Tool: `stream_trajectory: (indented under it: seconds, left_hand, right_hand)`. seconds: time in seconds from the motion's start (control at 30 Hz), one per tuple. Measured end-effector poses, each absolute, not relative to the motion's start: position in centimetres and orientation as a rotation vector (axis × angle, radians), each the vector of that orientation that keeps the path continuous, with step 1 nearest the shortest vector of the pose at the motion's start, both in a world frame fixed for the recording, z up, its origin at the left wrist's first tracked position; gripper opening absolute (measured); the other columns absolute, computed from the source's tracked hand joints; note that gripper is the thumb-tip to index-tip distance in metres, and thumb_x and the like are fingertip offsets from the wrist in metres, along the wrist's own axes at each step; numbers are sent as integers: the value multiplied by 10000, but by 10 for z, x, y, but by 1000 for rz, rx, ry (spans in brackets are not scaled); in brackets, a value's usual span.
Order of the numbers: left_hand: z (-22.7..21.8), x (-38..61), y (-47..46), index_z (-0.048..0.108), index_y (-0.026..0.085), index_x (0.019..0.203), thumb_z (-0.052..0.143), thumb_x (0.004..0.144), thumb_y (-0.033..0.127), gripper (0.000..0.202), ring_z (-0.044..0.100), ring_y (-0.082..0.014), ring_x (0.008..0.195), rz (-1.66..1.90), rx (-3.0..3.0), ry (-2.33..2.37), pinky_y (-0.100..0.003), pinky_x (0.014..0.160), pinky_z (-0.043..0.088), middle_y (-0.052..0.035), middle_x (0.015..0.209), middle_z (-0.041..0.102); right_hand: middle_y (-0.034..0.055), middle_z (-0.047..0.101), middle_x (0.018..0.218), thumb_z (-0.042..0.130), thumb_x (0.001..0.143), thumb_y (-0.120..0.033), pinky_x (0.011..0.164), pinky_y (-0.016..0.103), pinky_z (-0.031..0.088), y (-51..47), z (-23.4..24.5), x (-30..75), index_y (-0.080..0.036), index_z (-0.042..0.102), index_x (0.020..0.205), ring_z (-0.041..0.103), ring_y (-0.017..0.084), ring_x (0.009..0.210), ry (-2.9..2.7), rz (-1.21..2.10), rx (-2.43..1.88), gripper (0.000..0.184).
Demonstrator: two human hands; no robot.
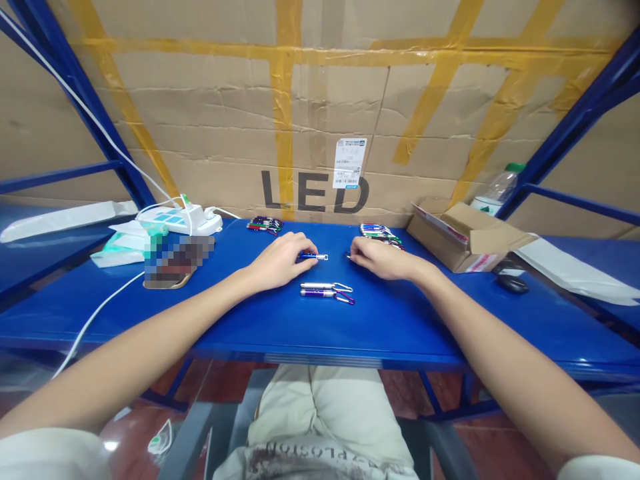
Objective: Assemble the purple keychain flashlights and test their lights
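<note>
My left hand [283, 260] rests on the blue table [250, 320], fingers closed on a small blue keychain flashlight [314, 257] whose silver tip points right. My right hand [383, 258] lies a little to the right, fingers pinched on a tiny dark part that I cannot make out. Two more small flashlights with carabiner clips, one silver [325, 287] and one purple [327, 295], lie on the table just in front of both hands, untouched.
Small piles of coloured flashlights lie at the back left [265, 225] and back right [380, 232]. An open cardboard box [463, 243] stands right, a black mouse [513, 284] beyond it. A white power strip [183, 219] and tissue pack [125, 250] sit left.
</note>
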State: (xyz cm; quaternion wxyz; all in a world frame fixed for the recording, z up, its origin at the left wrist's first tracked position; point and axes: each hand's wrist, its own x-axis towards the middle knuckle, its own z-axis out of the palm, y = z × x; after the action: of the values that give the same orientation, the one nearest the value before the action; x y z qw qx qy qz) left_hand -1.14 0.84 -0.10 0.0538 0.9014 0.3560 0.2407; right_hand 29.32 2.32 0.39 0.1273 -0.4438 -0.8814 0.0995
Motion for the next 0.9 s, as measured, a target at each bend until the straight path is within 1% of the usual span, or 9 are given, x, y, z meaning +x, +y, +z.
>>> stream_trajectory:
  seconds: [0.17, 0.27, 0.33, 0.43, 0.53, 0.63, 0.73, 0.83, 0.9]
  left_hand:
    - [-2, -12, 10, 755, 224, 1184, 612, 1085, 425, 266, 640, -286, 1103, 744, 2729, 1076, -455, 1021, 488, -81, 1175, 739]
    - [-3, -12, 11, 755, 222, 1186, 605, 1090, 435, 277, 641, -283, 1104, 744, 2724, 1072, -452, 1018, 490, -78, 1170, 744]
    - [-4, -12, 12, 753, 220, 1184, 596, 1094, 437, 283, 642, -282, 1106, 747, 2721, 1067, -451, 1019, 492, -78, 1166, 745]
    - [-5, -13, 14, 753, 224, 1178, 587, 1098, 446, 290, 645, -282, 1122, 753, 2722, 1065, -453, 1031, 493, -81, 1176, 745]
    - [-5, -14, 15, 754, 230, 1180, 580, 1099, 457, 297, 644, -284, 1137, 753, 2728, 1068, -456, 1043, 490, -82, 1183, 742]
    - [-5, -14, 14, 754, 227, 1186, 576, 1102, 452, 299, 643, -283, 1132, 746, 2727, 1072, -452, 1038, 492, -84, 1184, 740]
    - [-5, -13, 13, 754, 216, 1193, 581, 1101, 440, 298, 636, -284, 1129, 737, 2731, 1083, -452, 1039, 489, -87, 1188, 735]
    - [-3, -12, 10, 759, 208, 1203, 576, 1104, 434, 307, 622, -286, 1118, 713, 2754, 1081, -451, 1037, 484, -93, 1177, 728]
    - [-2, -12, 9, 762, 209, 1209, 560, 1109, 437, 321, 614, -287, 1108, 693, 2773, 1071, -451, 1035, 480, -96, 1173, 725]
  right_hand:
    - [64, 738, 939, 456, 1087, -246, 727, 317, 486, 15, 5, 283, -240, 523, 1061, 682, 217, 815, -2514, 463, -1183, 72]
    - [66, 754, 948, 461, 1078, -219, 735, 322, 495, 12, 3, 278, -237, 533, 1137, 699, 224, 820, -2531, 476, -1192, 95]
    - [86, 763, 1012, 473, 1072, -213, 763, 332, 503, 11, 2, 275, -234, 543, 1127, 705, 230, 850, -2547, 441, -1201, 91]
    - [97, 761, 1077, 536, 1058, -244, 793, 336, 514, 11, 1, 273, -237, 558, 1067, 708, 234, 891, -2556, 412, -1193, 25]
    - [80, 763, 1044, 587, 1033, -252, 780, 329, 504, 12, 2, 273, -243, 570, 1024, 701, 233, 883, -2558, 405, -1185, 21]
    - [60, 749, 964, 537, 1042, -219, 731, 316, 471, 12, 4, 275, -245, 553, 1010, 675, 216, 814, -2550, 380, -1189, 45]
    - [39, 731, 913, 481, 1057, -201, 696, 306, 452, 11, 5, 275, -251, 521, 1051, 652, 204, 767, -2523, 412, -1175, 64]
    - [37, 729, 912, 457, 1072, -219, 701, 302, 466, 8, 6, 273, -252, 508, 1059, 660, 201, 774, -2493, 501, -1147, 62]
    - [35, 728, 903, 475, 1074, -248, 704, 301, 469, 7, 7, 271, -251, 523, 1039, 660, 200, 774, -2488, 537, -1134, 59]
